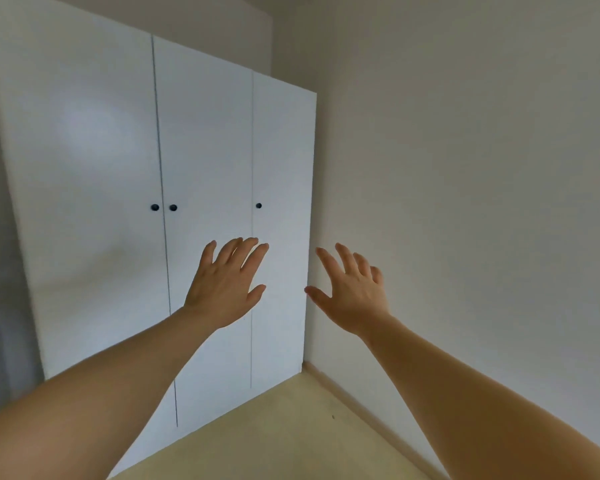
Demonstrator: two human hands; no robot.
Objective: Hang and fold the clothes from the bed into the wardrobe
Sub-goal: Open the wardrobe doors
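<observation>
White wardrobe (84,174) fills the corner ahead, its three doors (205,150) shut, inside hidden. Left hand (227,289) and right hand (352,296) hover before it, fingers spread, grasping nothing; contact with the doors unclear. Pale wooden floor (291,431) below, plain wall (465,168) to the right.

We face the wardrobe (94,306), set in the corner with the wall (465,168) on its right.
Its left door (84,150), middle door (205,150) and right door (281,161) stand side by side. 2 knobs, the left knob (155,207) and the middle knob (173,207), sit either side of the gap between the first 2 doors, and the right knob (258,205) sits at the right door's left edge. Our left hand (224,289) is before the middle door, below the knobs. Our right hand (352,299) is beside it, before the wall.
</observation>
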